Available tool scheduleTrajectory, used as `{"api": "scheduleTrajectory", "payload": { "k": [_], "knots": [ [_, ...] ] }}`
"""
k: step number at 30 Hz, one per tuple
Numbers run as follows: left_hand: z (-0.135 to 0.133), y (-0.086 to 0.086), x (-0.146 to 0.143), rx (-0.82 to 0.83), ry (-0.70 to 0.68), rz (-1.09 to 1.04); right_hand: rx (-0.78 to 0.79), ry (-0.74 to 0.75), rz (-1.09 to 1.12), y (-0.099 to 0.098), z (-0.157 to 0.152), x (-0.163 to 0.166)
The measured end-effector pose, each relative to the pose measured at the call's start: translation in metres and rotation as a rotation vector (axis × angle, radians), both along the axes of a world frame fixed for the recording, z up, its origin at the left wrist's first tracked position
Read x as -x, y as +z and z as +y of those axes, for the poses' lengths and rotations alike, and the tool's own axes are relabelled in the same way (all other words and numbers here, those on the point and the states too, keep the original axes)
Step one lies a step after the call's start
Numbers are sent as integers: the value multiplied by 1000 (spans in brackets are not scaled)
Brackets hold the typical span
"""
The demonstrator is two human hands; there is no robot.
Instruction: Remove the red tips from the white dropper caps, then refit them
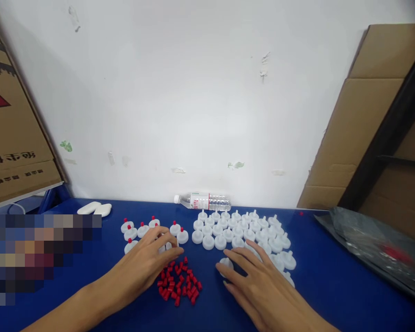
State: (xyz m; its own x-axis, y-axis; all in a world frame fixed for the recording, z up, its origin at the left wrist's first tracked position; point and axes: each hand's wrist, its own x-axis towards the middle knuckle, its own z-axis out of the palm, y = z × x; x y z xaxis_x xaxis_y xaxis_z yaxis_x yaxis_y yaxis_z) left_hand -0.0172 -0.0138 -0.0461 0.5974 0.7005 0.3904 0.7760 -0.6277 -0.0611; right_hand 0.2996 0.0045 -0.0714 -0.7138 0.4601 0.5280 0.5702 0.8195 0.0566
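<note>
My left hand (155,253) is bent over the left group of white nozzle caps with red tips, its thumb and fingers drawn close together. White cap parts show under and between those fingers; whether one is pinched there is hidden. Just below lies a loose heap of small red tip covers (180,282). My right hand (254,276) has its thumb and forefinger around a white nozzle cap (226,264), at the near left edge of a large group of bare white nozzle caps (228,234). Red-tipped nozzle caps (182,236) stand upright left of that group.
A clear plastic bottle (204,201) lies along the white wall. Two white oval objects (94,209) rest at the back left. Cardboard (17,120) stands on the left and more cardboard (359,120) on the right. A grey plastic bag (370,244) covers the table's right side.
</note>
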Motion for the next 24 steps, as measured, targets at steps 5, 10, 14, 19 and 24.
{"api": "scheduleTrajectory", "payload": {
  "k": [5,10,14,19,24],
  "knots": [
    [-2,-4,-1,17,-3,161,103,22,-110,-4,4,-2],
    [1,-7,-1,-36,-26,150,97,43,-81,-4,3,0],
    [2,-7,-1,-52,10,127,76,41,-71,-3,1,1],
    [2,-7,2,-29,59,113,64,44,-74,-4,2,0],
    [9,-12,5,-88,25,95,69,35,-65,1,0,2]
  ]
}}
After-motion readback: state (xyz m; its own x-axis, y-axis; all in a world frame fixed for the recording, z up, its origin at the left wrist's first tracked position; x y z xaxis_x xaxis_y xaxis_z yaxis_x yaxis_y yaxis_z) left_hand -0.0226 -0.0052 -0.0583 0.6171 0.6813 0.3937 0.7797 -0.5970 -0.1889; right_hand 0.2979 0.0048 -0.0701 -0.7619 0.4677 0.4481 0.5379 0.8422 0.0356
